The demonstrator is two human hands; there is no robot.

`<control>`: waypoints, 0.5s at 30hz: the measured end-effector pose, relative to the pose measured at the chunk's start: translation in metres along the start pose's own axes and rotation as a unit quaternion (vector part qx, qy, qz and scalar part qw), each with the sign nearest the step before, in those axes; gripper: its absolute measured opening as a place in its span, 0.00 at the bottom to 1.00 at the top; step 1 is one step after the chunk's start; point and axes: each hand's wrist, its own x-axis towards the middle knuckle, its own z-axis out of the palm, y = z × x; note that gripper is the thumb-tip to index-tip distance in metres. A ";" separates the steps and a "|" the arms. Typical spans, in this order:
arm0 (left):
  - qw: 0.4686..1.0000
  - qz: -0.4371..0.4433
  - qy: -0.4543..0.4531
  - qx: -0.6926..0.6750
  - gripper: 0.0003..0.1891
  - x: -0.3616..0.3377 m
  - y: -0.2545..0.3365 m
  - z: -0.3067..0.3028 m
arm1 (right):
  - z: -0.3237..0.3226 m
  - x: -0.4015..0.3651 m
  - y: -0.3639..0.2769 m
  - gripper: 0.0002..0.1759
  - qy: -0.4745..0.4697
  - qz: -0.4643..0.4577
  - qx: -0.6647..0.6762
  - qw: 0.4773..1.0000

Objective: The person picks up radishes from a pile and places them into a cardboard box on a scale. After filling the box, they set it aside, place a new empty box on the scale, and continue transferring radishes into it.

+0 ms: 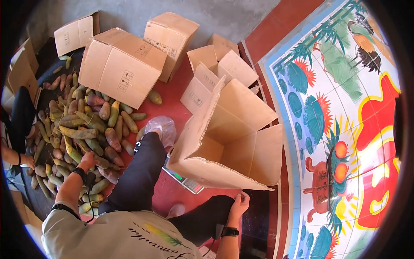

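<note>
A large heap of long radishes (82,132), some green and some reddish purple, covers the floor at the left. My left hand (88,161) reaches into the near side of this heap, its fingers closed around a radish (101,162) that is partly hidden. Beside my right knee is my right hand (240,204), fingers curled in with nothing visible in them. Just beyond it stands an open cardboard box (228,123) with its flaps spread, its lower flap close to my right fingers. Under the box, a scale (185,181) with a green-lit display partly shows.
Two cardboard boxes (122,64) (169,41) stand behind the heap, and another open box (224,62) is by the wall. A clear plastic bag (163,128) lies around my left foot. Another person's hand (28,161) is at the heap's left edge. A tiled mural (340,129) fills the right side.
</note>
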 end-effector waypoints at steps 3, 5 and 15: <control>1.000 0.012 0.009 -0.005 0.29 0.001 0.001 0.002 | 0.002 0.001 -0.005 0.09 -0.004 0.009 0.009 1.000; 1.000 0.021 0.017 -0.009 0.29 0.000 0.006 0.001 | 0.002 0.000 -0.007 0.09 -0.005 0.006 0.013 1.000; 0.963 0.129 0.148 -0.183 0.22 -0.041 0.085 -0.071 | -0.019 0.015 -0.028 0.25 0.061 -0.015 0.064 0.996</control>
